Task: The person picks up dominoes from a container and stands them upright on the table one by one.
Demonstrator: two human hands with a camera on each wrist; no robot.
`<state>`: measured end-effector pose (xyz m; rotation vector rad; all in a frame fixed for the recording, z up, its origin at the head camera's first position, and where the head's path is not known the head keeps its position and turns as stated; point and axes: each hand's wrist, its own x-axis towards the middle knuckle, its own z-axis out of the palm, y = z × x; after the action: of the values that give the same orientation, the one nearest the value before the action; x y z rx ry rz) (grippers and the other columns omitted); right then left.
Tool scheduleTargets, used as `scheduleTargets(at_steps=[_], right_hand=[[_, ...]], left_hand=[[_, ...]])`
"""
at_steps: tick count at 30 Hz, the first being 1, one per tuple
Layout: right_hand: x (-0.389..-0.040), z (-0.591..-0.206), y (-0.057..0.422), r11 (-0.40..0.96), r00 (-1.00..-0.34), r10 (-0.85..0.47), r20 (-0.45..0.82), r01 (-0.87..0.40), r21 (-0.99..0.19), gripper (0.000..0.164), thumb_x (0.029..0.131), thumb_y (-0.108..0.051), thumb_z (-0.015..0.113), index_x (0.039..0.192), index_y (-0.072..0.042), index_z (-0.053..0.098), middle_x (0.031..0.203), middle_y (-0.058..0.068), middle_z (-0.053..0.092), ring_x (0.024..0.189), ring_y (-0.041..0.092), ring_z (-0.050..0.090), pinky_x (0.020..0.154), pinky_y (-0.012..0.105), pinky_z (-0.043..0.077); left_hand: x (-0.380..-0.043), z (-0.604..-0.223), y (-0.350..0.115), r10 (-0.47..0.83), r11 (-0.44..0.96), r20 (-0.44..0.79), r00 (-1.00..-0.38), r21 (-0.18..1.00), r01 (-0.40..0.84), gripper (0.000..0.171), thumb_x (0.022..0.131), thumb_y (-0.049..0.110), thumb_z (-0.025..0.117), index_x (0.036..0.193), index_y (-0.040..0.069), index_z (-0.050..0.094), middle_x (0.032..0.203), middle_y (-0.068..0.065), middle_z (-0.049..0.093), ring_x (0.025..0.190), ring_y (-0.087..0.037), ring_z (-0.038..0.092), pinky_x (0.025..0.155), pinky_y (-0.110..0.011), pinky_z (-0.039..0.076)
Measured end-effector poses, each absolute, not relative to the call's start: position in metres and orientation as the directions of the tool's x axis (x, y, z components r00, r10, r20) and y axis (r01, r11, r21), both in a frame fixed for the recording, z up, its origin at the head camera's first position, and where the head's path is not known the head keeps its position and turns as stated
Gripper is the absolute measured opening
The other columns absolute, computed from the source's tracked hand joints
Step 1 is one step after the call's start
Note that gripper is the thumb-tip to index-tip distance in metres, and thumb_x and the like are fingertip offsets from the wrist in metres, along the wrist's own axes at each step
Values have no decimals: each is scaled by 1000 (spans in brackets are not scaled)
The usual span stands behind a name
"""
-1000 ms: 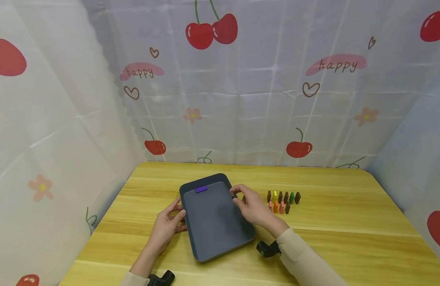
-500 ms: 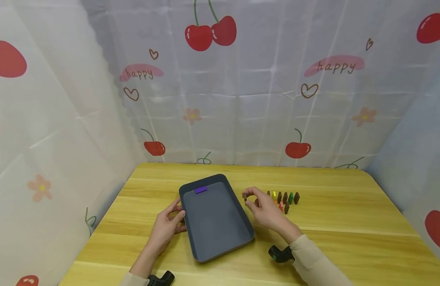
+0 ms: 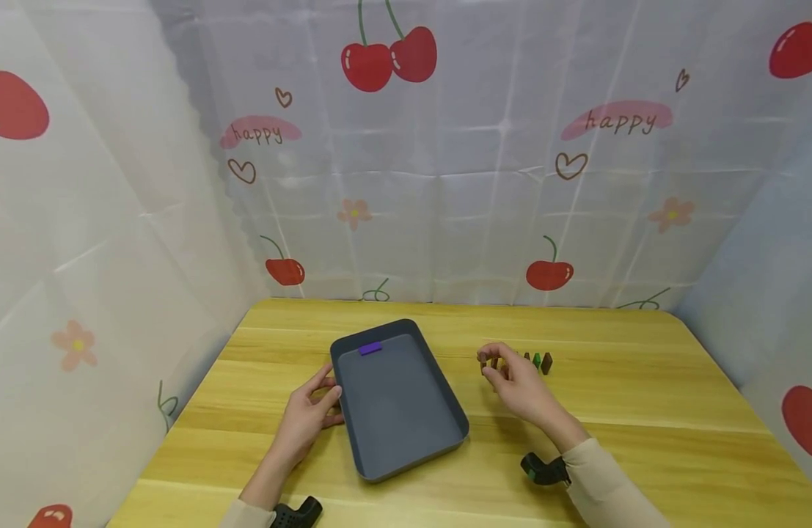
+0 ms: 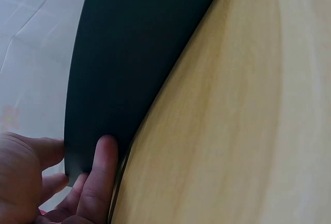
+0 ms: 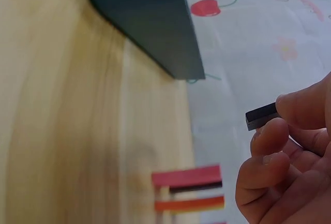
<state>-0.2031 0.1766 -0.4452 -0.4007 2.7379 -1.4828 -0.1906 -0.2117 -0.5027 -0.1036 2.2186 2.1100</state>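
Note:
My left hand (image 3: 306, 418) rests against the left side of a dark grey tray (image 3: 412, 458), thumb tip at its rim. In the left wrist view its fingers (image 4: 101, 182) touch the tray's outer wall. A purple block (image 3: 370, 348) lies inside, by the far wall. Right of the tray, my right hand (image 3: 521, 385) pinches a small dark brown domino (image 5: 262, 115) between thumb and fingertip. It is at the left end of a row of upright dominoes, including a green one (image 3: 537, 360) and a brown one (image 3: 546, 363). The hand hides several others.
In the right wrist view, pink (image 5: 189, 176) and orange (image 5: 191, 203) dominoes stand below the hand. The wooden table (image 3: 643, 396) reaches back to a cherry-printed curtain (image 3: 439, 220). A dark wrist-worn device (image 3: 544, 469) hangs below the right wrist.
My right hand has moved right, from the tray's right rim to the left end of the domino row, carrying the brown domino. The left hand and tray have stayed put.

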Motion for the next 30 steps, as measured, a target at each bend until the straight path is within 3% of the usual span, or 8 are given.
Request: scheduleTargets(at_steps=[4, 8, 11, 20, 30], right_hand=[[-201, -449, 188, 505, -975, -204, 86, -180, -844, 22, 107, -11, 56, 128, -9, 58, 108, 19, 67, 68, 27, 60, 54, 26, 44], [-200, -449, 198, 529, -980, -171, 102, -179, -830, 25, 106, -10, 57, 131, -8, 58, 109, 17, 67, 65, 22, 52, 54, 26, 42], [-199, -448, 206, 557, -980, -153, 129, -193, -808, 26, 106, -10, 57, 132, -7, 58, 120, 14, 62, 68, 17, 49, 56, 25, 45], [-196, -450, 228, 570, -988, -93, 125, -156, -807, 29, 106, -11, 56, 135, -5, 55, 129, 19, 60, 70, 20, 54, 55, 26, 47], [-193, -456, 247, 608, -993, -41, 111, -113, -786, 34, 108, -12, 53, 141, -3, 52, 137, 22, 56, 93, 31, 63, 61, 26, 50]], left_hand=[[-191, -503, -212, 5, 45, -101, -995, 994, -101, 59, 106, 10, 59, 160, 16, 39, 141, -20, 46, 107, -29, 69, 78, -41, 67], [-191, -503, -212, 5, 37, -106, -994, 994, -106, 59, 105, 9, 59, 160, 16, 39, 141, -20, 46, 107, -29, 69, 78, -40, 67], [-190, -503, -212, 8, 28, -106, -994, 994, -106, 59, 105, 10, 59, 160, 16, 39, 141, -20, 46, 107, -29, 68, 78, -40, 67], [-192, -504, -212, 12, 37, -100, -995, 994, -100, 59, 105, 11, 59, 161, 17, 38, 141, -20, 46, 107, -28, 69, 79, -41, 67], [-191, -504, -212, 6, 36, -101, -995, 994, -101, 59, 105, 9, 59, 160, 16, 39, 140, -20, 46, 106, -27, 69, 78, -40, 67]])
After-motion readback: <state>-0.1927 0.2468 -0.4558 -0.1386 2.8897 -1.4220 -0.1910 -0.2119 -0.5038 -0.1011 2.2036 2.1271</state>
